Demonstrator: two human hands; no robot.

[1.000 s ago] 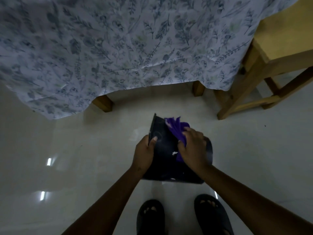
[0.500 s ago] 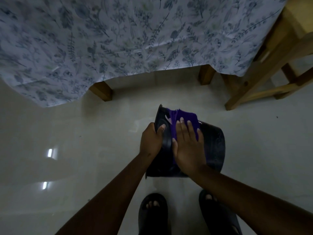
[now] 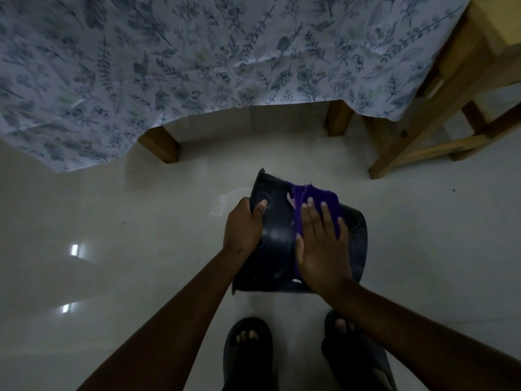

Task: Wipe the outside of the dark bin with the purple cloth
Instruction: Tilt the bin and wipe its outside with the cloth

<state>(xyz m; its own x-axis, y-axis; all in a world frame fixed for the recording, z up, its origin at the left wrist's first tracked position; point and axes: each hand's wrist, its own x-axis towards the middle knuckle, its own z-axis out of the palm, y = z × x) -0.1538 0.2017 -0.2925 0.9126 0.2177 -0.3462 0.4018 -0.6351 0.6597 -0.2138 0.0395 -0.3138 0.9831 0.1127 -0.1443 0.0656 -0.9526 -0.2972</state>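
The right hand (image 3: 324,249) lies flat and open, fingers spread, palm pressing the purple cloth (image 3: 313,198) against the wall of the dark bin (image 3: 277,235); nothing is pinched, the cloth is simply trapped under the palm, and its loose end bunches just beyond the fingertips. Beside it, the left hand (image 3: 244,230) curls closed around the bin's edge, thumb on the near face and the fingers hidden behind.

The bin lies tipped on its side on the pale floor (image 3: 141,235), under both hands and just ahead of the sandalled feet (image 3: 248,351). It looks like thin, smooth plastic: probably light, fairly stiff and a little slippery, so it would likely slide or roll unless braced at the rim. The cloth is soft and limp, best driven with a flat palm. Beyond the fingertips hangs a floral tablecloth (image 3: 197,52); a wooden stool (image 3: 423,122) stands far right.
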